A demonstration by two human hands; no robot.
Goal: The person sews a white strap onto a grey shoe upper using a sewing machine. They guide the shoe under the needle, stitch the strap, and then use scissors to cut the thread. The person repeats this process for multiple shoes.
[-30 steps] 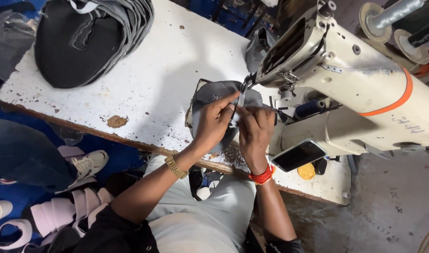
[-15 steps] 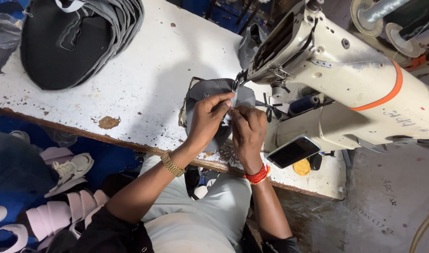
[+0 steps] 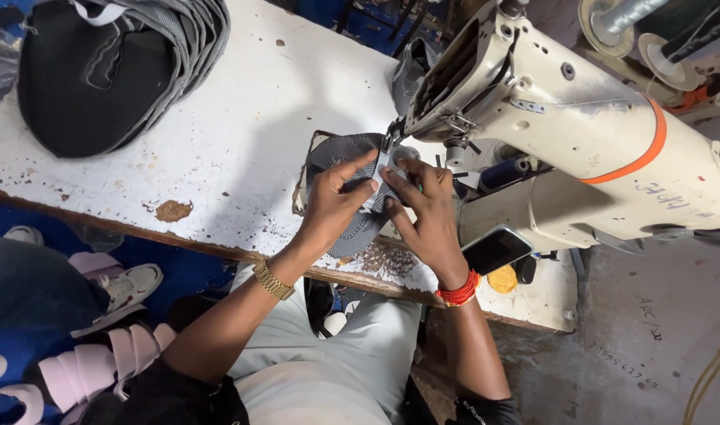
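Both hands have stayed at the needle since the earlier frame; only the fingers have closed in a little on the grey piece.

Nearest, below the tabletop edge, pale pink sandals (image 3: 84,370) lie on the blue floor. The left hand (image 3: 332,208) presses flat on the grey fabric piece (image 3: 352,197), its grip holding the cloth with thumb and fingers; the right hand (image 3: 427,216) pinches the same piece from the other side. This piece is dotted grey mesh, curved like a shoe upper, and lies on the white tabletop (image 3: 242,118) just under the needle of the cream sewing machine (image 3: 564,134), which has an orange band. A dark phone (image 3: 495,250) and a small round yellow object (image 3: 502,279) sit beside the machine base. The tabletop is white, chipped and stained with brown spots. Farther away, a stack of black and grey cut pieces (image 3: 108,71) rests on the left.
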